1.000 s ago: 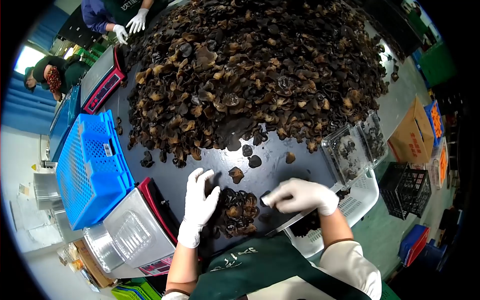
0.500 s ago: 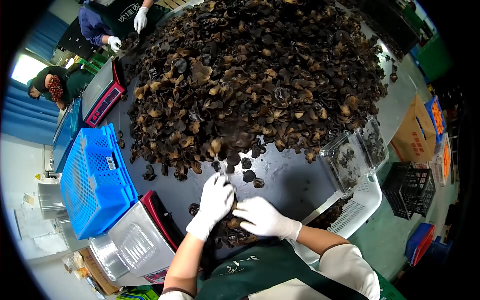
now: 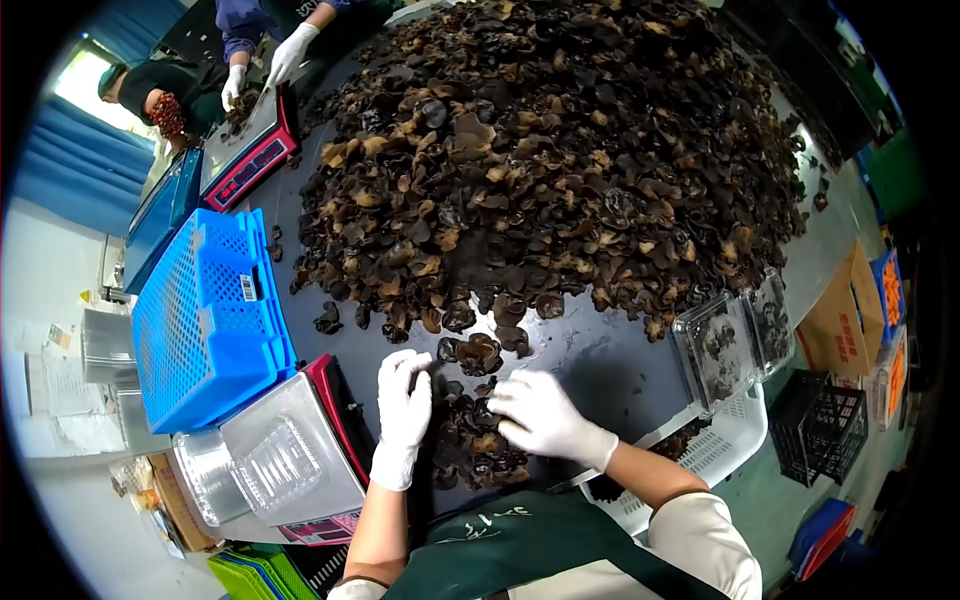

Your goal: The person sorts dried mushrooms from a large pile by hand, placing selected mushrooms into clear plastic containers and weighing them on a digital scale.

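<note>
A broad heap of dark brown wood ear mushrooms [image 3: 560,170] covers most of the grey table. Close to my body lies a smaller pile of wood ears [image 3: 465,440], between my two hands. My left hand [image 3: 403,410], in a white glove, stands on the left side of this pile, fingers bent over and thumb apart, with nothing visible in it. From the right, my gloved right hand [image 3: 540,418] reaches to the pile's edge, its fingers bent and spaced apart. A curled wood ear cluster [image 3: 478,354] sits just ahead of both hands.
Left are a blue crate [image 3: 210,320] and a scale with clear plastic boxes [image 3: 275,465]. At right, an open clear box [image 3: 715,350] stands by a white basket [image 3: 735,440]. Another gloved person works by a far scale [image 3: 245,165]; a second person bends behind.
My hands have moved apart, the left leftward and the right to the right. The wood ear cluster now lies ahead of them. The view has shifted, and the co-worker's hands are over the far scale.
</note>
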The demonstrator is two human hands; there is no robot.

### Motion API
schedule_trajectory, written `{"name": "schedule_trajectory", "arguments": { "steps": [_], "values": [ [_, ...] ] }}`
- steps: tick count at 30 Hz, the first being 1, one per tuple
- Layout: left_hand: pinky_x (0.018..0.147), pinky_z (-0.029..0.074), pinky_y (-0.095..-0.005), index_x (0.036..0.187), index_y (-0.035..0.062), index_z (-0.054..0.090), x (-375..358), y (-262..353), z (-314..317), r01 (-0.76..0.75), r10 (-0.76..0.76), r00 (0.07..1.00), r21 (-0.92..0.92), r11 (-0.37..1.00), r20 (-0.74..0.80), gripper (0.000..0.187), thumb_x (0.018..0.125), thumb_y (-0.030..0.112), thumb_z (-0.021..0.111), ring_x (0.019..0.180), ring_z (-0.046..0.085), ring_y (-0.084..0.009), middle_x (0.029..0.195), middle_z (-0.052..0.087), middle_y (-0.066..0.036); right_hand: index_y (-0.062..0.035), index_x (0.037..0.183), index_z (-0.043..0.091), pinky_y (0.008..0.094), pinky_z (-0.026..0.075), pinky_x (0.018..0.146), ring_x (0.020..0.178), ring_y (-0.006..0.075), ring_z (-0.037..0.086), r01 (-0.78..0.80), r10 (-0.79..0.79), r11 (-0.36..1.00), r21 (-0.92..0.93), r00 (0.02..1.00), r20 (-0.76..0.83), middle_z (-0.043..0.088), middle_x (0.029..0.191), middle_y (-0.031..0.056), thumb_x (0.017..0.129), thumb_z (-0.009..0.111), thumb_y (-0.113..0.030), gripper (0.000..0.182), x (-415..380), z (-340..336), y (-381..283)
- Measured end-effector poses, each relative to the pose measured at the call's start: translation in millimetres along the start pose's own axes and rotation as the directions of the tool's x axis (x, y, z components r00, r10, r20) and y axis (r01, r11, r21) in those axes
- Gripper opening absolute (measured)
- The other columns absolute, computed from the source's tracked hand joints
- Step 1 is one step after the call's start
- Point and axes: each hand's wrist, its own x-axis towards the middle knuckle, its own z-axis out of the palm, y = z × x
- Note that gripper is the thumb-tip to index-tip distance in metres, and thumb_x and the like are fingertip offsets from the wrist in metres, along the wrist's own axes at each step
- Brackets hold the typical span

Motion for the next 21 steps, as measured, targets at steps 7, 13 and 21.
{"name": "schedule_trajectory", "arguments": {
  "steps": [7,13,21],
  "values": [
    [0.094,0.043,-0.0424,0.125,0.0077,0.058,22.6,-4.3,31.6,-0.037,0.007,0.986,0.179,0.983,0.165,0.051,0.079,0.026,0.07,0.108,0.052,-0.0338,0.115,0.056,-0.016,-0.0044,0.105,0.065,0.0375,0.046,0.078,0.084,0.0269,0.059,-0.14,0.141,0.99,0.028,0.926,-0.35,0.063,0.095,0.0088,0.076,0.066,-0.01,0.029,34.9,4.8,26.0],
    [0.086,0.046,-0.042,0.083,0.0061,0.061,1.6,5.0,34.4,-0.129,0.114,0.975,0.073,0.989,0.192,0.019,0.068,0.011,0.072,0.098,0.055,-0.0326,0.102,0.059,-0.013,-0.0125,0.096,0.061,0.0442,0.035,0.093,0.101,0.0261,0.05,-0.172,0.141,0.974,-0.146,0.969,-0.204,0.055,0.098,0.0051,0.075,0.068,-0.02,0.024,36.7,27.6,23.7],
    [0.081,0.047,-0.0446,0.083,0.0082,0.064,-52.7,30.9,-4.2,-0.411,0.412,0.911,0.083,0.908,0.003,0.026,0.059,0.001,0.07,0.093,0.06,-0.0314,0.101,0.063,-0.009,-0.0185,0.08,0.064,0.0425,0.036,0.095,0.099,0.0207,0.052,-0.092,0.074,0.992,-0.083,0.977,-0.198,0.058,0.096,-0.0021,0.069,0.075,-0.015,0.016,3.5,1.9,-12.8]
  ]
}}
